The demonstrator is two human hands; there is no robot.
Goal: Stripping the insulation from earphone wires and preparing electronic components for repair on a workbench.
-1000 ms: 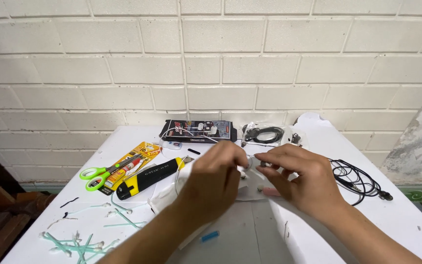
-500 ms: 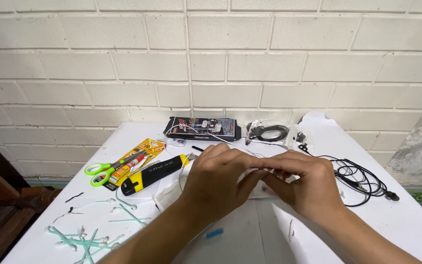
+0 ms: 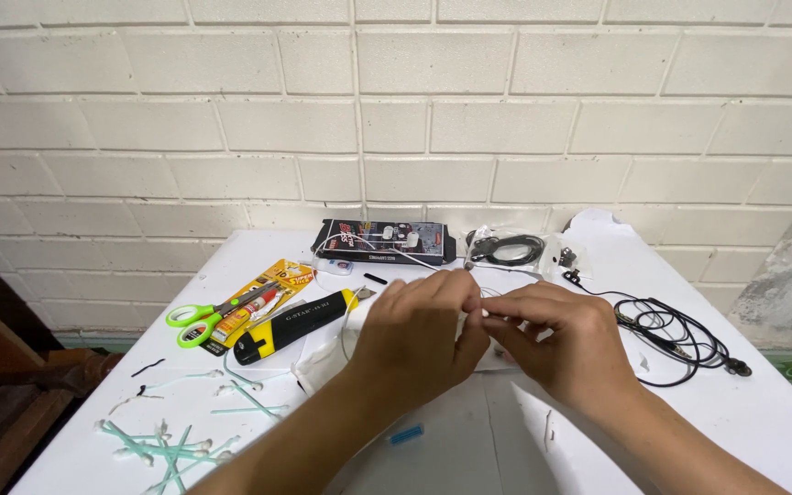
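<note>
Head-camera view over a white table (image 3: 735, 412) set against a pale brick wall (image 3: 396, 119). At far left, used cotton swabs (image 3: 171, 440) with pale green stems lie scattered near the table's front edge, apparently pushed aside from the working area. Beyond them rest green-handled scissors (image 3: 196, 316), partly overlapping an orange-yellow carded glue pack (image 3: 263, 298), and just beside these a black-and-yellow utility knife (image 3: 297, 325); all three lie within easy reach of the left hand. At centre, the left hand (image 3: 414, 344) is closed, its fingertips pinched together on a small white piece (image 3: 488, 312), seemingly part of an earphone; the right hand (image 3: 556, 344) meets it from the other side, likewise closed, thumb and forefinger pressed on the same piece. The two-handed pinch suggests a part too small to be steadied by one hand alone. The piece is held just above the table's middle, between the two sets of fingertips; it appears white and slender, and most of it is hidden by the fingers, so its exact form cannot be told. A thin white wire (image 3: 350, 325) loops down near the left hand. Behind the hands lie a dark earphone package (image 3: 382, 243) and a clear bag with a coiled black cable (image 3: 506, 247). At right, a black wired earphone set (image 3: 671, 330) lies loosely tangled, well apart from the hands.
</note>
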